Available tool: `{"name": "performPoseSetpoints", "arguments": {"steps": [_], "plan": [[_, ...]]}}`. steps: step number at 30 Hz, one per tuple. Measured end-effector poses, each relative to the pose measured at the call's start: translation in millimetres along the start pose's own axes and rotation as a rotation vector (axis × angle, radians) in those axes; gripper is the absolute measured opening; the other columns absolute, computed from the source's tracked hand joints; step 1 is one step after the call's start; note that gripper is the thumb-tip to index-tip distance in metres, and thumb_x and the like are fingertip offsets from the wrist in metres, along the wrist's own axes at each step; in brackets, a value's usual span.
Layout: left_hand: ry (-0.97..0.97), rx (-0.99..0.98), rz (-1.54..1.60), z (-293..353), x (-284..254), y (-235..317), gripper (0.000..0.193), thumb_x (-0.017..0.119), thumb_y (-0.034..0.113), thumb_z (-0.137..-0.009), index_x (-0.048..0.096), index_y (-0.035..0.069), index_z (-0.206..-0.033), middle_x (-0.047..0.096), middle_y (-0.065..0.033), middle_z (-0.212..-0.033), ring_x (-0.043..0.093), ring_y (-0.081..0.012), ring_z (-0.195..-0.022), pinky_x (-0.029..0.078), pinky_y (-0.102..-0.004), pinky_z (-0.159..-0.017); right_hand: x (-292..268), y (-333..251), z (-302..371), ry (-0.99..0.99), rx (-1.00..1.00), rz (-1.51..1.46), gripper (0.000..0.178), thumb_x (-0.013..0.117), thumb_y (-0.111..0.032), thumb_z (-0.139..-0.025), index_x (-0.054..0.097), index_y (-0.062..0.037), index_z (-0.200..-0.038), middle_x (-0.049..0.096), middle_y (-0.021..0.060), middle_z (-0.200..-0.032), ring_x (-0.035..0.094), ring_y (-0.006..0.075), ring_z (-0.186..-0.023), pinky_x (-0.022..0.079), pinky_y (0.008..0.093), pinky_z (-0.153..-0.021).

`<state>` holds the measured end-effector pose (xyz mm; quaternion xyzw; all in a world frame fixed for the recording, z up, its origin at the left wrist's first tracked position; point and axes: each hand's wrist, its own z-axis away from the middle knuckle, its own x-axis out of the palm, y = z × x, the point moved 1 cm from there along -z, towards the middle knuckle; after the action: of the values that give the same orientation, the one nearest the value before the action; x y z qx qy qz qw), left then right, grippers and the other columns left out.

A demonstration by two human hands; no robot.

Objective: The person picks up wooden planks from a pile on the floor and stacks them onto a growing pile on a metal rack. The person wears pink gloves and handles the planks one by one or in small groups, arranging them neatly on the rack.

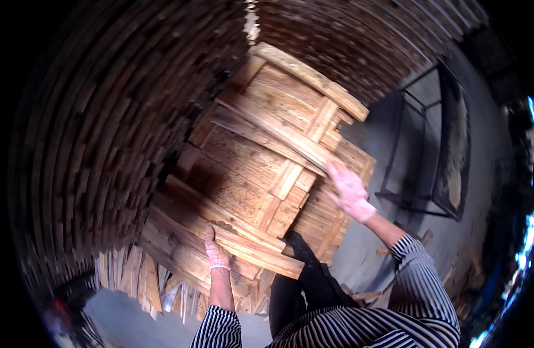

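Note:
My left hand (217, 252), in a pale pinkish glove, lies against the near boards of a wooden stack (229, 168). Its visible fingers stretch forward beside a short plank (267, 254) and touch or nearly touch its edge. Farther right, my right hand (349, 188), gloved alike and slightly blurred, has its fingers spread at the near end of a long plank (278, 130). That plank slants across the top of the stack, with a dark gap along its lower side. Whether the right fingertips press on the plank or only rest by it is unclear.
Tall walls of stacked wood strips (99, 122) rise at the left and back. A black metal frame (435, 145) stands on the grey floor (359, 249) at the right. Loose wood offcuts (142, 275) lie below the stack, near my legs (304, 284).

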<state>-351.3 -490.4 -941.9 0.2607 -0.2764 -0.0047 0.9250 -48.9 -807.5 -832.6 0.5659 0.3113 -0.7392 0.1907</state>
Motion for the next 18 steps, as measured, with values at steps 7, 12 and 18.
{"name": "performPoseSetpoints", "arguments": {"steps": [7, 12, 18], "plan": [[0.083, -0.067, 0.122, -6.0, 20.6, -26.0, 0.041, 0.071, 0.031, -0.094, 0.062, 0.006, -0.125, 0.069, -0.0138, -0.118, 0.067, -0.0313, -0.106, 0.055, -0.0491, -0.098, 44.1, -4.9, -216.5, 0.1, -0.105, -0.058, 0.07, 0.071, -0.046, -0.086, 0.049, -0.0202, -0.148, 0.058, 0.0259, -0.13, 0.055, 0.0439, -0.121, 0.046, 0.0508, -0.101], [0.245, 0.012, 0.1, 2.0, -19.8, -17.9, 0.044, 0.071, 0.033, -0.094, 0.063, 0.005, -0.126, 0.069, -0.0156, -0.12, 0.066, -0.0334, -0.11, 0.053, -0.0496, -0.101, 50.7, -96.0, -186.0, 0.112, -0.13, 0.075, 0.066, 0.077, -0.043, -0.082, 0.055, -0.0264, -0.141, 0.063, 0.0198, -0.115, 0.062, 0.0343, -0.106, 0.052, 0.0457, -0.088], [0.168, -0.065, 0.124, -22.5, 18.1, -30.9, 0.058, 0.069, 0.033, -0.095, 0.054, 0.003, -0.142, 0.058, -0.0133, -0.141, 0.054, -0.0278, -0.129, 0.042, -0.0416, -0.112, 133.5, -191.4, -161.7, -0.132, -0.286, -0.01, 0.071, 0.068, -0.056, -0.086, 0.051, -0.0208, -0.146, 0.061, 0.0247, -0.127, 0.058, 0.0361, -0.12, 0.047, 0.0501, -0.104]]}}
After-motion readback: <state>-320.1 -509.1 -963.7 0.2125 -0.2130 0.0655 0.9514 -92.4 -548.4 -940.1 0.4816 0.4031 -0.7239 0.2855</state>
